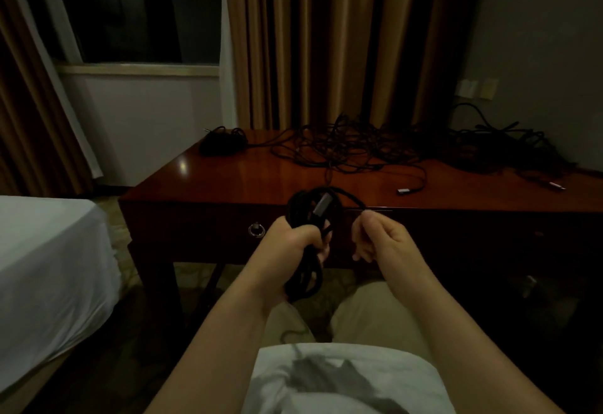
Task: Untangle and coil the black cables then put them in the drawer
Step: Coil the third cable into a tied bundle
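Sitting in front of a glossy reddish-brown wooden desk (248, 178), a person holds a partly wound black cable coil (305, 250) just short of the desk's front edge. The left hand (293, 237) grips the bundle of loops, its fingers curled round them, and a grey connector (321, 204) sticks up from the top of the bundle. The right hand (378, 237), just right of the coil, pinches a strand that arcs over from the coil's top; its other fingers are curled in.

On the desk's top, towards the back and right, lies a big tangled heap of black cables (375, 146), spreading across to the desk's right end. One strand runs forward from the heap to a loose silver plug (404, 190) near the front edge, and another plug (556, 185) lies at the far right. A smaller dark bundle (222, 144) sits alone at the back left corner of the desk. In the desk's front panel, left of the hands, a round metal drawer pull (256, 230) shows; the drawer front looks closed.

Behind the desk hang tan, pleated curtains (313, 41). Left of the desk is a dark window (137, 9) with a pale sill, and further left a bed (49, 266) with a white sheet. On the grey wall to the desk's right are two pale wall plates (476, 88). The room is dim.
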{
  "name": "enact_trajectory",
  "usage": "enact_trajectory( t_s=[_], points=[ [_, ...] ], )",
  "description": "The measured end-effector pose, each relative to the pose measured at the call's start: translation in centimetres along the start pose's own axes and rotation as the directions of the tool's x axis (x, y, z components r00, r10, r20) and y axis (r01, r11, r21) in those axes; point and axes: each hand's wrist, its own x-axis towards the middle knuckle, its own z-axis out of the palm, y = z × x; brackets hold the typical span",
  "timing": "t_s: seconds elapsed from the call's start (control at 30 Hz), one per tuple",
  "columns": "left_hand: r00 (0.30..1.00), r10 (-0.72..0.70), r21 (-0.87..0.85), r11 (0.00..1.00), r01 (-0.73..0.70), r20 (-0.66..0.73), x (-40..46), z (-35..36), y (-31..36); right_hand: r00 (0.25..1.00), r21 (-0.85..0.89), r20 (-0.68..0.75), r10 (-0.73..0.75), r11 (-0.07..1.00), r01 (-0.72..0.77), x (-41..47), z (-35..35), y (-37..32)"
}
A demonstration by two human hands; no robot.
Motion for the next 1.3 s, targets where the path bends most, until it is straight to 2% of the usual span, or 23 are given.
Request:
enact_trajectory(
  t_s=[0.1, 0.17, 0.23, 0.27, 0.43, 0.53, 0.57, 0.63, 0.73, 0.83, 0.93, 1.1, 1.17, 1.23, 1.3],
  points=[
    [0.988, 0.120, -0.057, 0.990, -0.126, -0.098, 0.6, 0.4, -0.8, 0.993, -0.134, -0.039, 0.114, 0.984, -0.118, 0.8, 1.5, 0.4],
    [0.966, 0.101, -0.081, 0.989, -0.124, -0.239, 1.2, 0.2, -1.6, 0.983, -0.348, 0.037, 0.181, 0.924, -0.157, 0.9, 2.7, 0.7],
    [0.940, 0.062, -0.082, 0.992, -0.095, -0.337, 1.7, 0.0, -2.1, 0.963, -0.445, 0.118, 0.242, 0.880, -0.166, 0.6, 3.6, 0.6],
    [0.938, 0.053, -0.075, 0.994, -0.083, -0.342, 1.6, -0.1, -2.2, 0.954, -0.438, 0.122, 0.274, 0.877, -0.196, 0.5, 3.7, 0.3],
    [0.985, 0.027, 0.004, 1.000, -0.027, -0.171, 0.7, 0.1, -1.7, 0.946, -0.357, 0.100, 0.307, 0.899, -0.254, 0.1, 3.2, -0.8],
    [0.976, 0.023, 0.023, 1.000, -0.018, -0.218, 1.0, -0.2, -1.0, 0.958, -0.172, 0.172, 0.231, 0.964, -0.202, -0.4, 3.4, -0.2],
    [0.967, 0.027, -0.043, 0.998, -0.039, -0.253, 1.0, -0.4, -0.7, 0.963, -0.102, 0.192, 0.188, 0.980, -0.171, -0.6, 3.3, 0.0],
    [0.956, 0.056, -0.281, 0.949, -0.140, -0.289, 1.2, -0.6, 0.2, 0.973, -0.043, 0.198, 0.121, 0.993, -0.114, -0.9, 3.0, 0.3],
    [0.940, 0.132, -0.499, 0.820, -0.283, -0.315, 1.7, -0.3, 1.7, 0.973, -0.115, 0.209, 0.094, 0.991, -0.071, -1.0, 2.9, 0.8],
    [0.894, 0.168, -0.536, 0.749, -0.390, -0.416, 2.6, 0.4, 2.5, 0.972, -0.211, 0.228, 0.064, 0.977, -0.015, -0.8, 3.3, 0.7],
    [0.867, 0.124, -0.596, 0.679, -0.430, -0.483, 3.1, 0.2, 2.9, 0.969, -0.220, 0.246, -0.018, 0.973, 0.074, -0.5, 3.0, 0.7],
    [0.859, 0.070, -0.680, 0.580, -0.448, -0.506, 3.4, -0.5, 3.6, 0.979, -0.077, 0.201, -0.028, 0.996, 0.044, -0.2, 2.5, 0.6],
    [0.827, 0.090, -0.628, 0.608, -0.487, -0.554, 3.5, -1.1, 3.6, 0.985, -0.159, 0.170, -0.012, 0.987, 0.040, 0.1, 1.7, 0.3],
    [0.783, 0.129, -0.520, 0.681, -0.516, -0.609, 3.6, -1.6, 3.3, 0.989, -0.353, 0.151, 0.012, 0.935, 0.043, 0.2, 0.8, 0.3],
    [0.730, 0.167, -0.380, 0.765, -0.520, -0.662, 3.9, -1.8, 2.6, 0.986, -0.470, 0.151, 0.069, 0.883, 0.009, 0.0, 0.5, 0.1]
  ],
)
